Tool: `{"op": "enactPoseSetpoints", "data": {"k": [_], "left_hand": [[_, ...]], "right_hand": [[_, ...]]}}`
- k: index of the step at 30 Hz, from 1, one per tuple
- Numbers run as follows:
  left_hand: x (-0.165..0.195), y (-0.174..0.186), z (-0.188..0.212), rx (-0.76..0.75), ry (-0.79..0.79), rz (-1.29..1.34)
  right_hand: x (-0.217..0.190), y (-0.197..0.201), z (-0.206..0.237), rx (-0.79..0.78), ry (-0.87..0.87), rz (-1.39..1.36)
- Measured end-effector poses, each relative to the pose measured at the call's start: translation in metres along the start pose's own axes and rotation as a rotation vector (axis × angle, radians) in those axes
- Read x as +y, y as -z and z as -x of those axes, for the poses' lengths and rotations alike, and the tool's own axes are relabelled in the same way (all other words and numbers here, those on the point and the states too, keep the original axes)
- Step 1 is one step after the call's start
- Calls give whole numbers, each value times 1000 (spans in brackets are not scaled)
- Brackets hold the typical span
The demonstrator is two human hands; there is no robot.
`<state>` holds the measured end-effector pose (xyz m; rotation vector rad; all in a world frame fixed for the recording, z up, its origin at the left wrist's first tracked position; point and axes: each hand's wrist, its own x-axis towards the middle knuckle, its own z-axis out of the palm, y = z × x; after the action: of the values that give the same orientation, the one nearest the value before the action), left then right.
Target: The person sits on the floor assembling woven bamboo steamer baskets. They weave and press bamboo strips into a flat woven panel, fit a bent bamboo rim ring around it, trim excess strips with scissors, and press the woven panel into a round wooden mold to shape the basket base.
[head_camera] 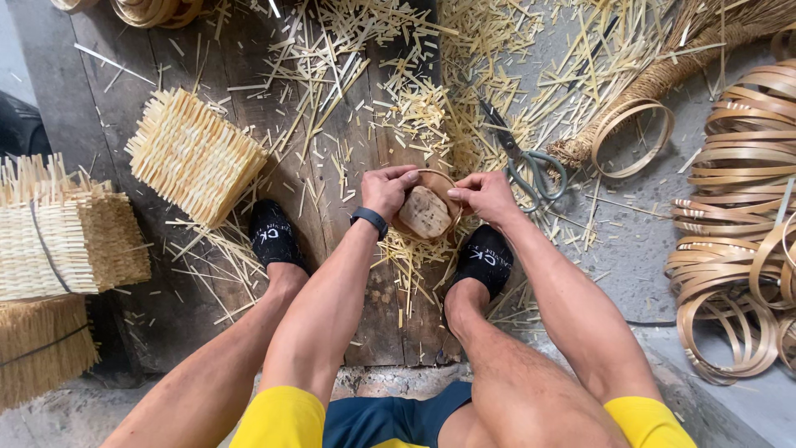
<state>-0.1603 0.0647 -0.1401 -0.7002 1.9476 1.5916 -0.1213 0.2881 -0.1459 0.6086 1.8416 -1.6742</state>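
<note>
My left hand (386, 189) and my right hand (485, 194) hold a small round bamboo hoop (426, 211) between them, low over the floor. A pale woven disc fills the hoop's middle. My left fingers curl over the hoop's top left rim. My right fingers pinch its right rim. A dark band (369, 219) sits on my left wrist. Both feet in black slippers (274, 236) rest on the boards either side of the hoop.
Grey-handled scissors (527, 159) lie just beyond my right hand. A stack of woven mats (192, 154) lies at the left, with bundled mats (62, 228) beyond. Bamboo hoops and strips (738, 216) pile at the right. Bamboo offcuts litter the floor.
</note>
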Motion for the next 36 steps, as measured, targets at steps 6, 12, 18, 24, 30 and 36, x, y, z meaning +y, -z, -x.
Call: {"op": "enactPoseSetpoints", "data": {"k": [6,12,18,24,30,36], "left_hand": [[-14,25,3,-10,310,505],[-57,36,45,-122,431,598],[-65,20,42,8,382,510],[-56,13,64,93,349,497],[-73,7,80,35,346,602],[-81,3,75,107,278,494]], "right_hand": [[10,5,12,-224,-219,-423],[27,-15,21,-78,-254,-356],[29,-33,22,31,-212,-250],[18,-39,42,88,-12,-82],[28,-47,54,-1,-124,-363],[45,-52,50,38,-108,-280]]}}
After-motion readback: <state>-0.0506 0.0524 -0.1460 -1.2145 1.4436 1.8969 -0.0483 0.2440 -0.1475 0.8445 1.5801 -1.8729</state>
